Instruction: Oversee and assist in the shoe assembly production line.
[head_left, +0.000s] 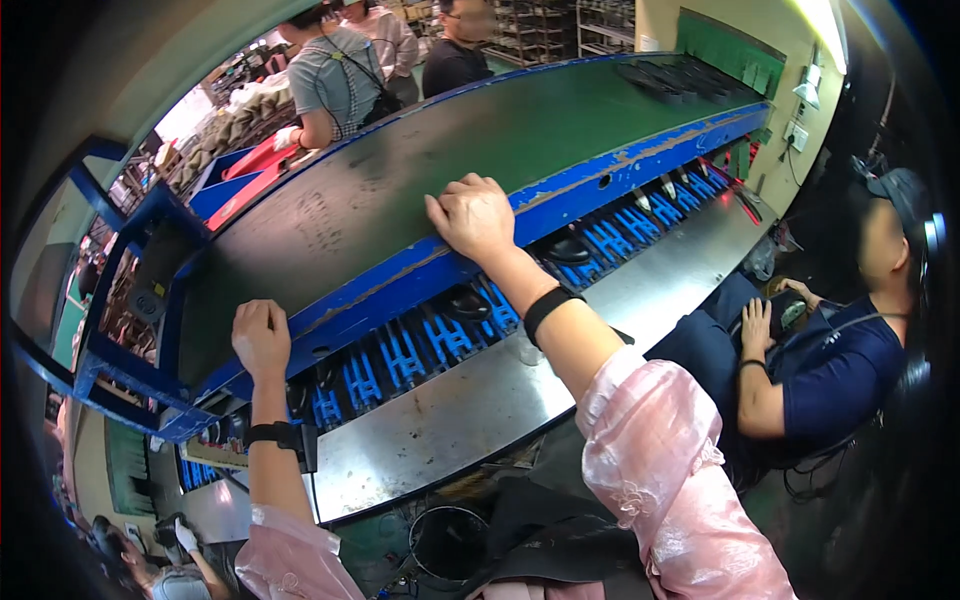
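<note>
My left hand (262, 338) rests at the near blue rim (390, 290) of a long conveyor with a dark green belt (400, 180). Its fingers are curled in, and nothing shows in them. Farther right, my right hand (475, 215) lies on the same rim at the belt's edge, back of the hand up. Its fingers are bent and the thumb points left; I see no object in it either. The fingertips of both hands are partly hidden. Below the rim, blue racks (405, 355) stand in a row, with dark rounded shoe-like pieces (463, 302) among them.
Flat black pieces (685, 80) lie on the belt's far right end. A steel shelf (430, 420) runs along the near side, with a dark round bin (450, 540) below. At right sits a person in navy (840, 350). People stand beyond the belt; blue frame (120, 270) at left.
</note>
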